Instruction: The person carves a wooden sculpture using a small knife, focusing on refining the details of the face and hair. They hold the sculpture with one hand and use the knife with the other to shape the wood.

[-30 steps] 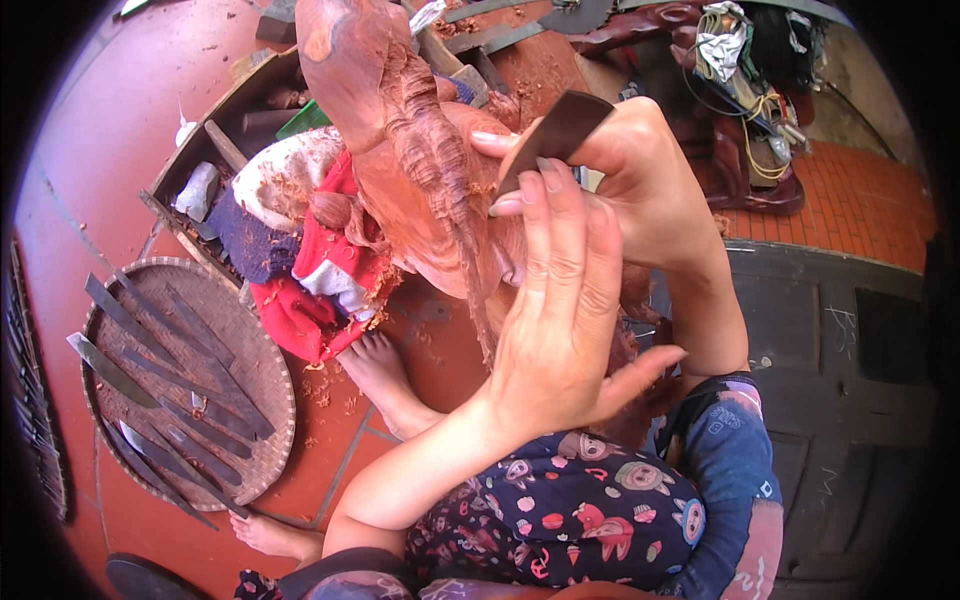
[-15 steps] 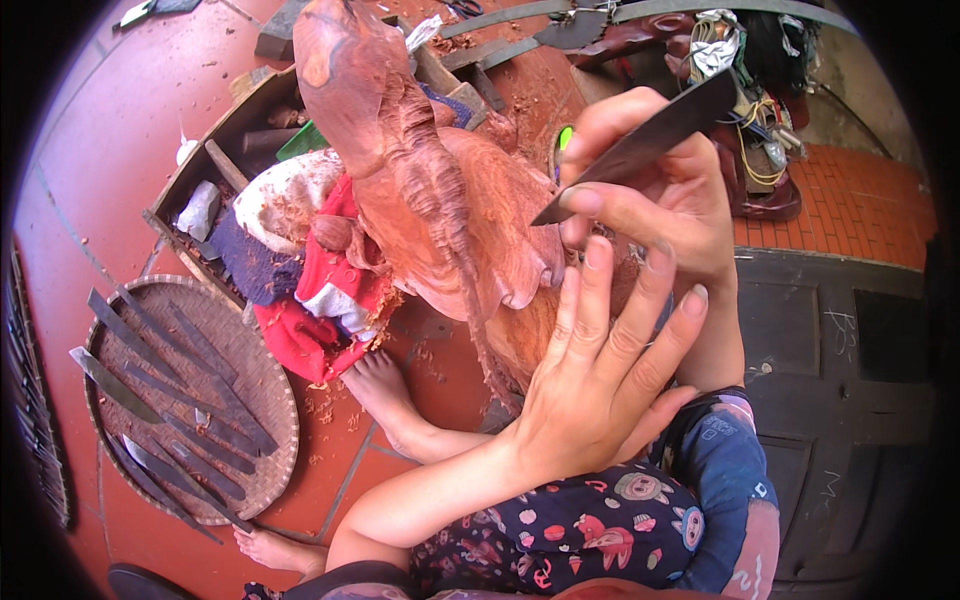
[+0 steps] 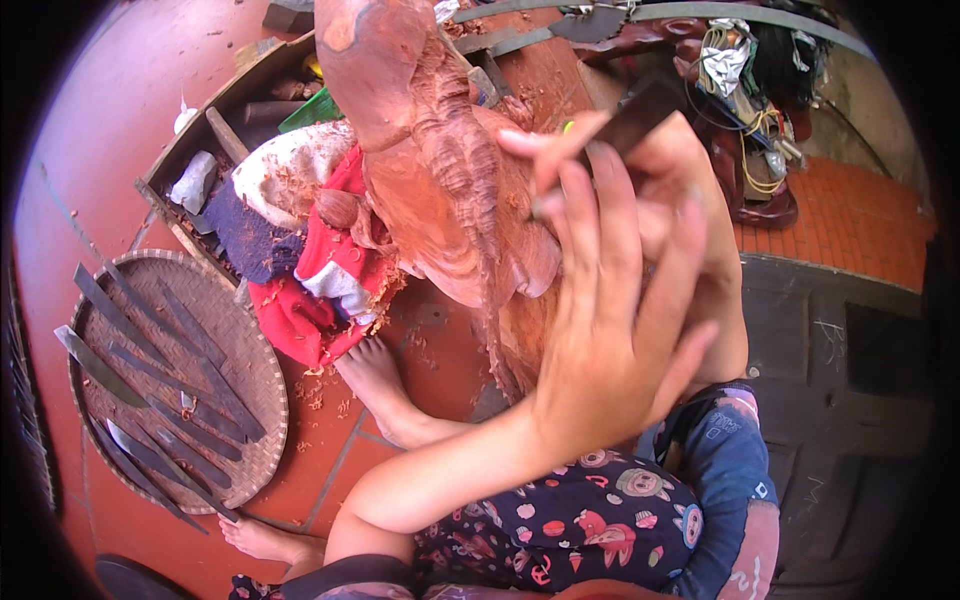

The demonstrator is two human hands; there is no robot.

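A reddish wood carving [image 3: 440,170] with a rippled ridge and smooth curved folds stands in front of me. My right hand [image 3: 690,220] is closed around a flat dark metal blade [image 3: 645,115] at the carving's right side. My left hand [image 3: 600,330] is held up in front of the right, its fingers stretched and spread. Its fingertips overlap the blade's lower end in view; whether they touch it, I cannot tell. It hides part of my right hand, and both hands are slightly blurred.
A round woven tray [image 3: 280,400] at the left carries several flat blades. Behind it stands a wooden box [image 3: 160,205] with red and white cloths [image 3: 290,175] beside the carving. Cables and dark carved wood [image 3: 765,205] lie at the far right. Wood shavings litter the tiles.
My left hand has risen, its fingertips now overlapping the blade. The blade has tilted and moved slightly left and down with my right hand. The whole view has shifted a little.
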